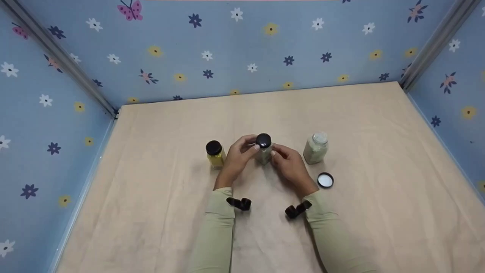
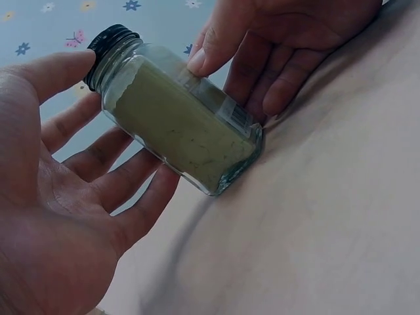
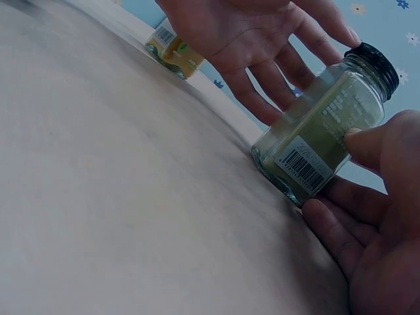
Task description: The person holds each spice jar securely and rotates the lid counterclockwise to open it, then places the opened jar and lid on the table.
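A square glass spice jar (image 1: 264, 156) of green powder, with a black screw lid (image 1: 263, 140), stands between both hands at the middle of the table. My left hand (image 1: 237, 155) holds it near the top, thumb against the lid and fingers spread along the side. Lower down, my right hand (image 1: 291, 163) pinches the glass between thumb and fingers, beside a barcode label (image 3: 305, 164). In the left wrist view the jar (image 2: 184, 125) looks full of powder nearly to its shoulder. Its base appears to touch the cloth.
A black-lidded jar of yellow contents (image 1: 216, 155) stands left of my left hand. To the right is a lidless jar of pale green powder (image 1: 316, 149), its mouth covered in white. A black lid (image 1: 325, 180) lies inside-up before it. Beige cloth (image 1: 151, 208) covers the table; flowered walls (image 1: 227, 41) enclose it.
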### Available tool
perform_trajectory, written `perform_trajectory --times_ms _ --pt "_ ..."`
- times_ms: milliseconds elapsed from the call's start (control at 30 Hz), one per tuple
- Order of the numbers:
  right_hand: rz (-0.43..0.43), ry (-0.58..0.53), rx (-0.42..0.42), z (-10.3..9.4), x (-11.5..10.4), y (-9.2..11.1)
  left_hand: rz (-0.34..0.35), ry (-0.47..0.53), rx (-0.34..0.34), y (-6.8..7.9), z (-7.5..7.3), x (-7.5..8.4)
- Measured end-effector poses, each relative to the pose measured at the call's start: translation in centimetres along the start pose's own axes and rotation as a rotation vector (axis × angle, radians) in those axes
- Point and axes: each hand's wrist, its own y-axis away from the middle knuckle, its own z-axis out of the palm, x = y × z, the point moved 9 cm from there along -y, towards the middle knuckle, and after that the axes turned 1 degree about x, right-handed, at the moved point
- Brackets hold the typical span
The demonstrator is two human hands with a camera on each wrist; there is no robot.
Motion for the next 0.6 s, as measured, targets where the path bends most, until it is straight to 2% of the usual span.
perform_trajectory --times_ms 200,333,433,600 --pt "0.014 -0.008 0.014 0.1 0.1 -0.1 -0.016 -0.001 -0.008 0.0 0.1 0.0" --pt "0.013 -0.002 0.019 0.0 -0.4 0.1 -0.033 -0.019 -0.041 0.4 0.7 1.6" --pt "0.013 0.000 0.012 -0.1 -0.3 0.1 -0.037 -0.069 -0.061 0.8 1.0 3.2" --pt "0.022 -0.001 0.001 0.0 0.2 -0.2 -0.016 -0.145 -0.069 0.9 1.2 3.9"
